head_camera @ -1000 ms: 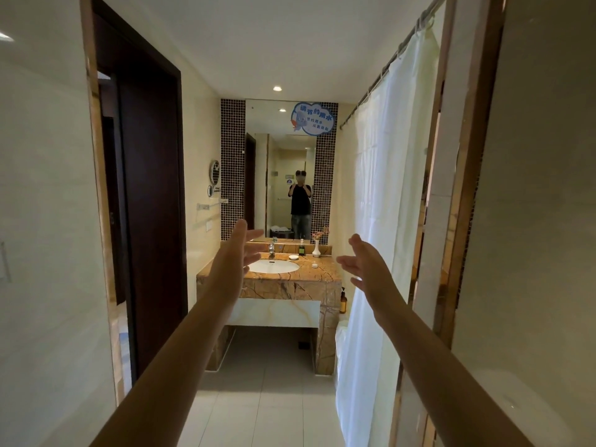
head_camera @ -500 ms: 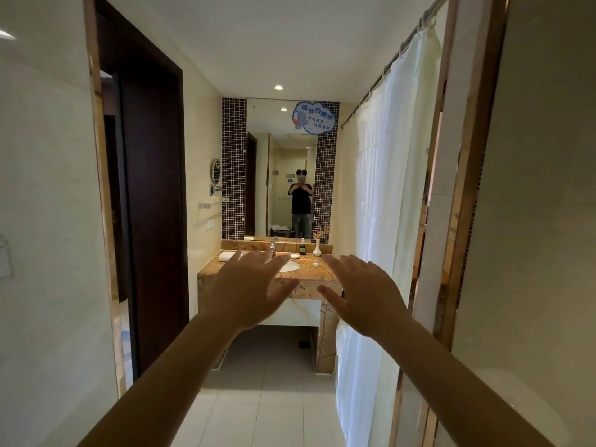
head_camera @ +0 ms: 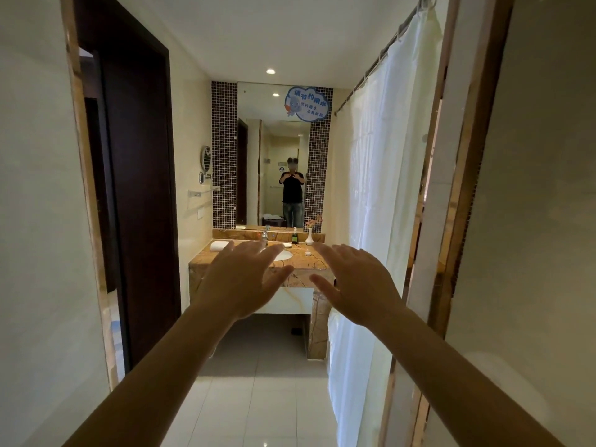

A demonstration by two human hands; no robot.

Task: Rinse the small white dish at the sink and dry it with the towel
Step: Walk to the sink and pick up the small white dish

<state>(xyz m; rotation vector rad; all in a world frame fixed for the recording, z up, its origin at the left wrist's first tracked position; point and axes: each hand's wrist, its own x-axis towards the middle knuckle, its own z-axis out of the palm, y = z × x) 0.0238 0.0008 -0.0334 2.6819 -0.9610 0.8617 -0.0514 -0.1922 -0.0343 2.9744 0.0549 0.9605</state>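
Fingers [head_camera: 325,250] spread, dish [head_camera: 308,253] well beyond.

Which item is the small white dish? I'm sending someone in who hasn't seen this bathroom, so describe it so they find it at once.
At the far end stands a brown marble vanity counter under the mirror. Right of the white basin, in front of the slim white vase, lies the small white dish. It is low, round and alone there, unlike the folded towel at the counter's left end.
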